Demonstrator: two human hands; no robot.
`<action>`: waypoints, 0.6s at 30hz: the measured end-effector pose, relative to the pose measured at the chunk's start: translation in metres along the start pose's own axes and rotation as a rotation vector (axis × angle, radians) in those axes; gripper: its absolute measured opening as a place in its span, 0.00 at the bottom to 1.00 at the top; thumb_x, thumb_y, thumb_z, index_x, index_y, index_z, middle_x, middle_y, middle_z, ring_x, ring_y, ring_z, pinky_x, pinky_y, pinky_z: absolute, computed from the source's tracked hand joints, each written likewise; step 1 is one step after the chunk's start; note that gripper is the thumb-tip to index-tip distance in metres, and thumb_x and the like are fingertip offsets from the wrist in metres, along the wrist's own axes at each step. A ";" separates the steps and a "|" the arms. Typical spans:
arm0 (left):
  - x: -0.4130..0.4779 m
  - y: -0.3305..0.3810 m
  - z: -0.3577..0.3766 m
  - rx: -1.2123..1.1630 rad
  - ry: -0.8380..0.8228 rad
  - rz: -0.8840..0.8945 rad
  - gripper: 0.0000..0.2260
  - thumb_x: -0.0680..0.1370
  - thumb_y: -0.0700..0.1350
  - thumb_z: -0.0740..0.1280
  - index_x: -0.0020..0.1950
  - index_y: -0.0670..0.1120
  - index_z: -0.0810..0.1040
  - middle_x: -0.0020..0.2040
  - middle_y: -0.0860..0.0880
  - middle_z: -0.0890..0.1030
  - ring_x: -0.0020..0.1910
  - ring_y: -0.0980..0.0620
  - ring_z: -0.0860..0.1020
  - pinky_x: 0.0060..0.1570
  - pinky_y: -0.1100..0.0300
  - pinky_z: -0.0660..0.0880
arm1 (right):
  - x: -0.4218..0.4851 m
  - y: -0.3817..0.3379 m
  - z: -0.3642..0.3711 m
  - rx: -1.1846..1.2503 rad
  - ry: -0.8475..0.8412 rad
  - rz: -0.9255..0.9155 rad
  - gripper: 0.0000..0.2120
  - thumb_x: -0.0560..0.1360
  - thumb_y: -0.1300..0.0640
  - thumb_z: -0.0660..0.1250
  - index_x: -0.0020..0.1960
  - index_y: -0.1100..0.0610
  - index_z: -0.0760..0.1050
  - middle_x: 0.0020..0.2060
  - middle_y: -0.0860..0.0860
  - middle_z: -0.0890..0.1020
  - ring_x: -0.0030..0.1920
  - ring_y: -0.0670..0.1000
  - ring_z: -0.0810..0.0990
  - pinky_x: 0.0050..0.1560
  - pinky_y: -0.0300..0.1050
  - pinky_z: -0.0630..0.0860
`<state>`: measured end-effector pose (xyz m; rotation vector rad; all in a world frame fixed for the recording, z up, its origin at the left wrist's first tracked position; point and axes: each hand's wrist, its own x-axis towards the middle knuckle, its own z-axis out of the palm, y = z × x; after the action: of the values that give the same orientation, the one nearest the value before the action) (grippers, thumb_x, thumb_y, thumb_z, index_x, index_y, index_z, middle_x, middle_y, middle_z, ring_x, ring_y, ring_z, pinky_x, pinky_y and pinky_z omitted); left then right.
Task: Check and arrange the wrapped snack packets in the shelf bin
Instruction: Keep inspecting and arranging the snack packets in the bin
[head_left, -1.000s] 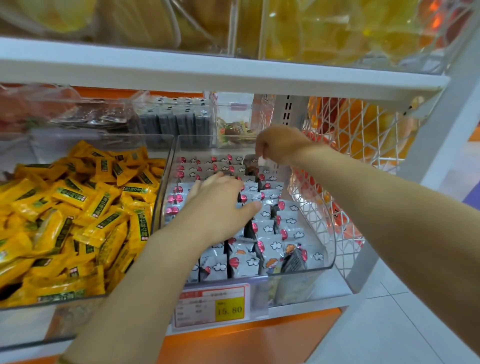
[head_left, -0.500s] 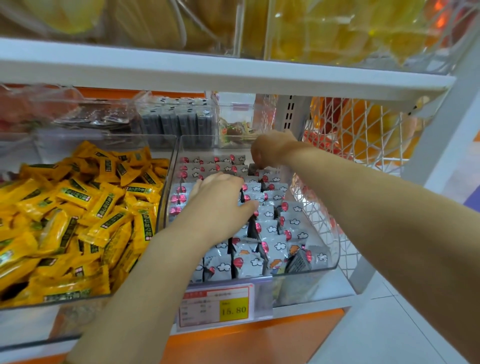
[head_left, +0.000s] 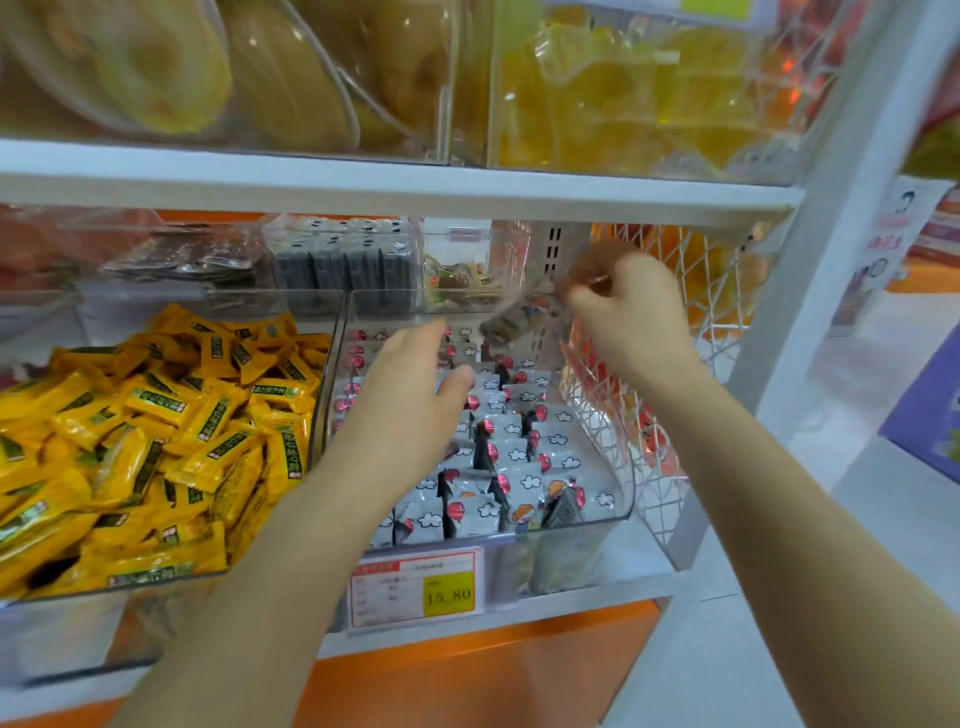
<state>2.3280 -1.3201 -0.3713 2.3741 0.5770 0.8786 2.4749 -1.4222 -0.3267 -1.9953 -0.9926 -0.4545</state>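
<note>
Pressing left hand (head_left: 410, 395), fingers straight, on wrapped packets (head_left: 511, 452); pinching a blurred packet (head_left: 511, 325) with right hand (head_left: 636, 312) (thin hold), risks dropping it, toppling rows.

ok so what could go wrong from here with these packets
1. The right hand seems to pinch a blurred packet above the back corner of the clear plastic bin; a slip could drop it into the white wire basket alongside.
2. The left hand lies flat on the upright grey-white cloud-print packets; pushing could topple rows.
</note>
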 end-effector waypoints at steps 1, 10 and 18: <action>-0.003 0.002 -0.001 -0.047 -0.001 -0.015 0.24 0.80 0.48 0.59 0.74 0.47 0.59 0.70 0.46 0.67 0.64 0.50 0.70 0.62 0.55 0.66 | -0.012 -0.002 -0.008 0.087 0.017 0.038 0.04 0.74 0.60 0.65 0.41 0.57 0.74 0.35 0.48 0.77 0.35 0.47 0.74 0.37 0.40 0.71; -0.024 0.020 -0.011 -0.347 0.008 -0.069 0.09 0.81 0.46 0.55 0.54 0.51 0.75 0.41 0.54 0.77 0.31 0.67 0.75 0.26 0.73 0.70 | -0.062 -0.005 -0.031 0.945 -0.092 0.343 0.07 0.76 0.64 0.64 0.39 0.58 0.73 0.30 0.48 0.80 0.36 0.52 0.80 0.40 0.45 0.76; -0.016 0.018 -0.009 -0.795 0.002 -0.347 0.13 0.79 0.52 0.60 0.51 0.44 0.75 0.33 0.49 0.77 0.28 0.57 0.74 0.30 0.62 0.73 | -0.069 -0.004 -0.026 1.127 -0.138 0.452 0.05 0.75 0.61 0.67 0.40 0.60 0.77 0.32 0.53 0.80 0.31 0.48 0.77 0.34 0.38 0.76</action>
<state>2.3140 -1.3394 -0.3621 1.5042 0.4954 0.7622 2.4304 -1.4750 -0.3523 -1.1361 -0.6023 0.4365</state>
